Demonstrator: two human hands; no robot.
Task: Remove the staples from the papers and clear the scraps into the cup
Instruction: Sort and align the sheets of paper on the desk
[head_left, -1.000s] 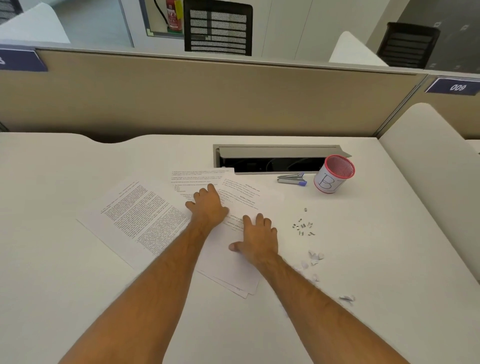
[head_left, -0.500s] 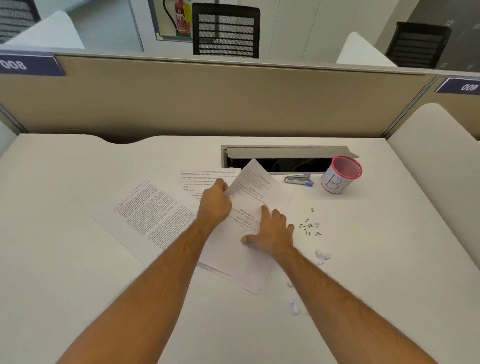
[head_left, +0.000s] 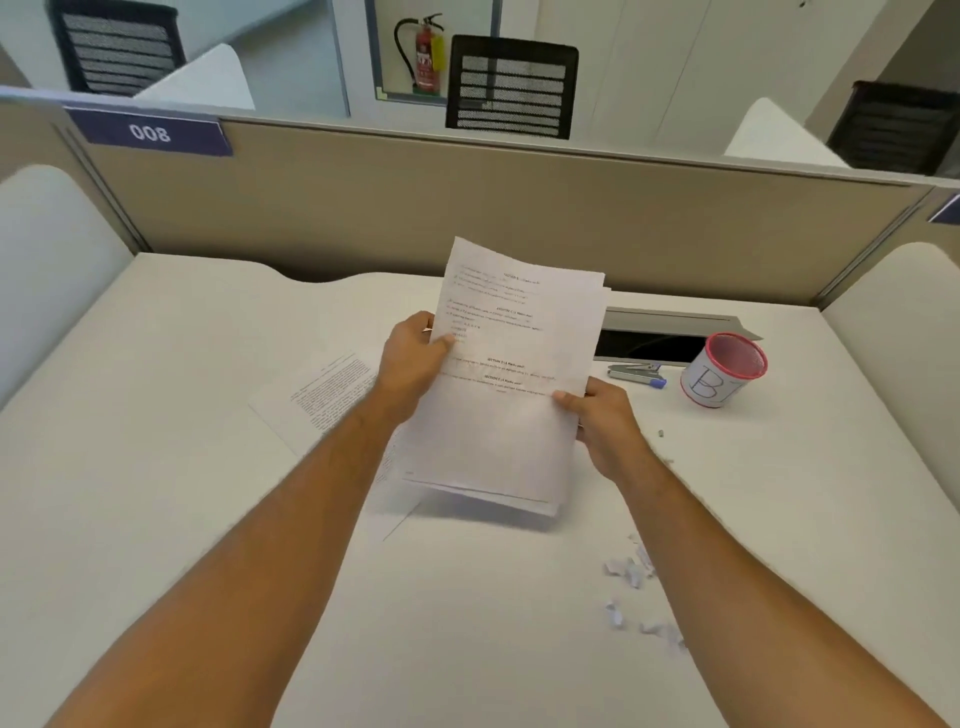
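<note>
From my head view, my left hand (head_left: 415, 356) and right hand (head_left: 602, 421) have their fingers clamped on the edges of the papers (head_left: 511, 384), lifted above the counter (head_left: 182, 467). Scraps (head_left: 631, 571) lie right; the cup (head_left: 724, 370) stands beyond them.

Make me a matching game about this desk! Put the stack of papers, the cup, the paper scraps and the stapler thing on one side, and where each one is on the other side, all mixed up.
Things:
1. stack of papers
2. cup
3. paper scraps
4. staple remover

Places:
A. lying on the desk just left of the cup
B. scattered on the desk near the right forearm
C. lifted off the desk, held by both hands
D. standing at the far right of the desk, by the cable slot

Pairs: 1-C, 2-D, 3-B, 4-A
</note>
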